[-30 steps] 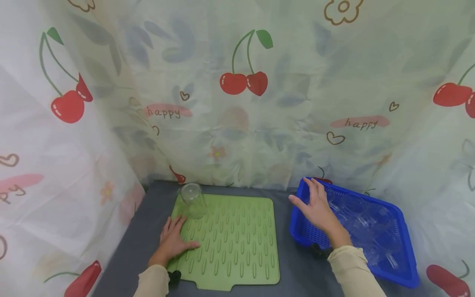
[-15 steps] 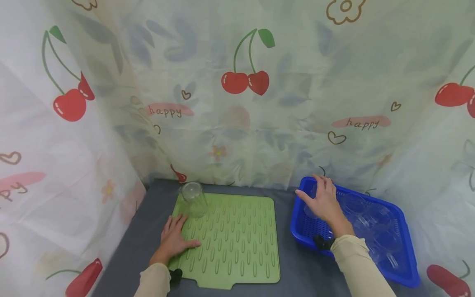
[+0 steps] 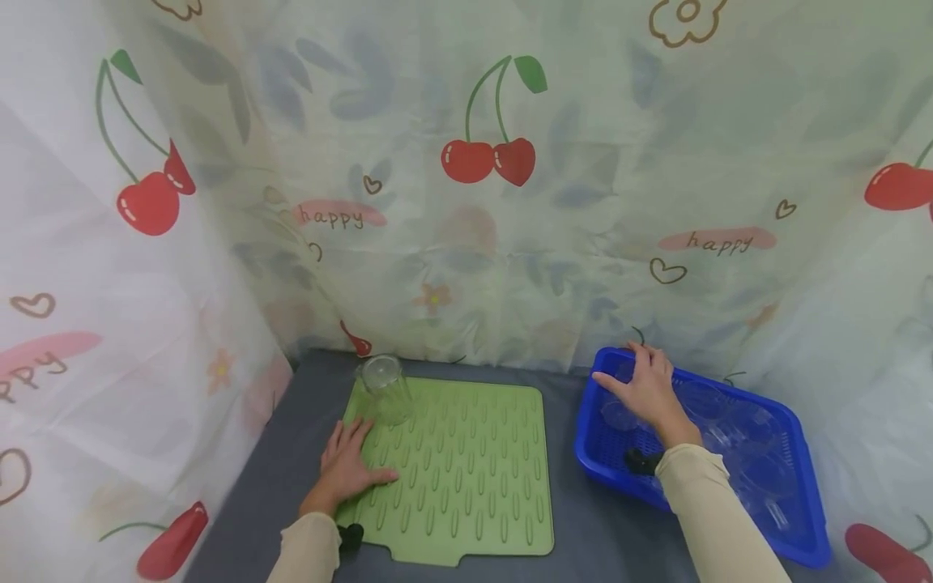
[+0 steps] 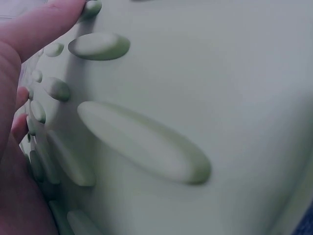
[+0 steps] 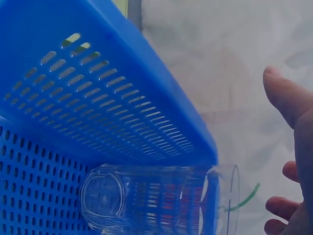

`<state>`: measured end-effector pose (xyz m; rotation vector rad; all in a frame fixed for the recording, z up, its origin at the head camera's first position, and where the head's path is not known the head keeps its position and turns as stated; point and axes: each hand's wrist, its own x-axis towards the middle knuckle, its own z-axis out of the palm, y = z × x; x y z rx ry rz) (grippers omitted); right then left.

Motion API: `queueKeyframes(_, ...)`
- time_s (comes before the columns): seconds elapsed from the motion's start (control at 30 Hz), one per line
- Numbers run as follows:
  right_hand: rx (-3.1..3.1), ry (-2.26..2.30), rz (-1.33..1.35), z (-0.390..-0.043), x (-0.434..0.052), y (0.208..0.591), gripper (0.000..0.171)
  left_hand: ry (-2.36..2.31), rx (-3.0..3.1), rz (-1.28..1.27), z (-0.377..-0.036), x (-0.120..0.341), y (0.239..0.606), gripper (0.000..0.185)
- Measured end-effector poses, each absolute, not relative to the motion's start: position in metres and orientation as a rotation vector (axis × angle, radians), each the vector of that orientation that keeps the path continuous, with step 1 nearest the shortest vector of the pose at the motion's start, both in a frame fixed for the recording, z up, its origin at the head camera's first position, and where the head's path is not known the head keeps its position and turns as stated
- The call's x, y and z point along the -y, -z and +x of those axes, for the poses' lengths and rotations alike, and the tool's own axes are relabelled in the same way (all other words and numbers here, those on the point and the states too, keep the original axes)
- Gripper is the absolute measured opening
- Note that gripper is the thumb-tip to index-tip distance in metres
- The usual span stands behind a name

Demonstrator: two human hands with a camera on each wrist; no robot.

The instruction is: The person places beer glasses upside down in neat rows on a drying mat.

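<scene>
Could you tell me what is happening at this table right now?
A person rests the left hand flat on a green ribbed mat, where one clear glass stands at the far corner. The right hand reaches into a blue basket of clear glasses, fingers around one lying on its side; a closed grip is not visible.

"happy" printed on cherry-pattern curtain (image 3: 466,243), twice on back panel; partial "ppy" at left
</scene>
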<state>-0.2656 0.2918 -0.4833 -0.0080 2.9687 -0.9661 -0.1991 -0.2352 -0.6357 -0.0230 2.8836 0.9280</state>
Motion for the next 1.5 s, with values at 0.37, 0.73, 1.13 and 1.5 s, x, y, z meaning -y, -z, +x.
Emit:
queueKeyframes(0.37, -2.977, 0.899, 0.077, -0.277, -0.296, 0.497, 0.102, -0.945, -2.901, -0.024, -0.2, 0.234, 0.636, 0.123)
queueKeyframes(0.73, -2.888, 0.837, 0.133, -0.276, -0.303, 0.507, 0.107, -0.921, -2.866, -0.029, -0.202, 0.231, 0.635, 0.123)
queueKeyframes(1.13, -2.825, 0.865, 0.189, -0.27, -0.3, 0.506, 0.085, -0.911, -2.861, -0.033, -0.202, 0.235, 0.638, 0.123)
queueKeyframes(1.5, -2.818, 0.872, 0.182, -0.265, -0.296, 0.497, 0.084, -0.925, -2.858, -0.041, -0.2, 0.234, 0.636, 0.123)
